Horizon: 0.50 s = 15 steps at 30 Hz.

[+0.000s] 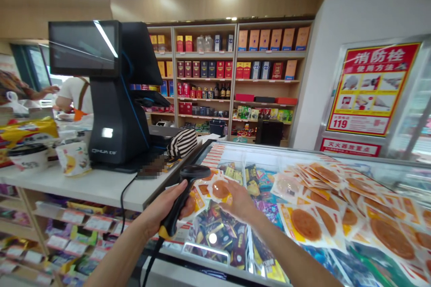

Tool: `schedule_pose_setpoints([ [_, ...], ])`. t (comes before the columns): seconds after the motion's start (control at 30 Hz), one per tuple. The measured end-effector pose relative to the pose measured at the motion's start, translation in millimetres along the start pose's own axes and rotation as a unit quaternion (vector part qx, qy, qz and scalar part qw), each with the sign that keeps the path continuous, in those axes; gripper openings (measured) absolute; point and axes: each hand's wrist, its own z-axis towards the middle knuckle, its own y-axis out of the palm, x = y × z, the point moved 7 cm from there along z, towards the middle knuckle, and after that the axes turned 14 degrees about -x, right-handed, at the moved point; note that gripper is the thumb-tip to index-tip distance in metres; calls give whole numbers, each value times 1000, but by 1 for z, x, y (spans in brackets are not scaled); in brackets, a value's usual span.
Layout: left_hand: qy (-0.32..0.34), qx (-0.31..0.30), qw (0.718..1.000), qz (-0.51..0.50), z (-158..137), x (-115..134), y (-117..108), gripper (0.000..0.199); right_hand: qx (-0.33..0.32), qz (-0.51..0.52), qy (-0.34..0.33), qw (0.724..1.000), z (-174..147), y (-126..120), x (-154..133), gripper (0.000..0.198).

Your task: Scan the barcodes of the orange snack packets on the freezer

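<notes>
My left hand (180, 204) is wrapped round the handle of a black-and-yellow handheld barcode scanner (175, 210), with its head over the glass top. Close to the scanner's head, my right hand (239, 199) grips the right side of a flat food packet (220, 189), which shows a round orange-brown piece through clear film. Similar packets lie partly under and behind the scanner. A large spread of the same packets (306, 224) covers the right part of the freezer's glass top (235, 154).
Wrapped ice creams (218, 231) show beneath the glass. On the white counter (114, 190) stand a dark cash register (117, 121), a paper cup (72, 157) and a lidded cup (28, 157). The scanner's cable (151, 262) hangs down in front. Boxed goods fill the back shelves; people stand far left.
</notes>
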Motion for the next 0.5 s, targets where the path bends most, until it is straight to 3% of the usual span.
schedule_pose_setpoints([
  [0.17, -13, 61, 998, -1, -11, -10, -22, 38, -29, -1, 22, 999, 3, 11, 7, 69],
  [0.4, -3, 87, 996, 7, -19, -14, -28, 38, -31, -59, 3, 998, -7, 1, 4, 47],
  [0.5, -12, 96, 995, 10, -19, -17, -31, 41, -32, -81, 22, 996, -8, -1, 3, 51],
])
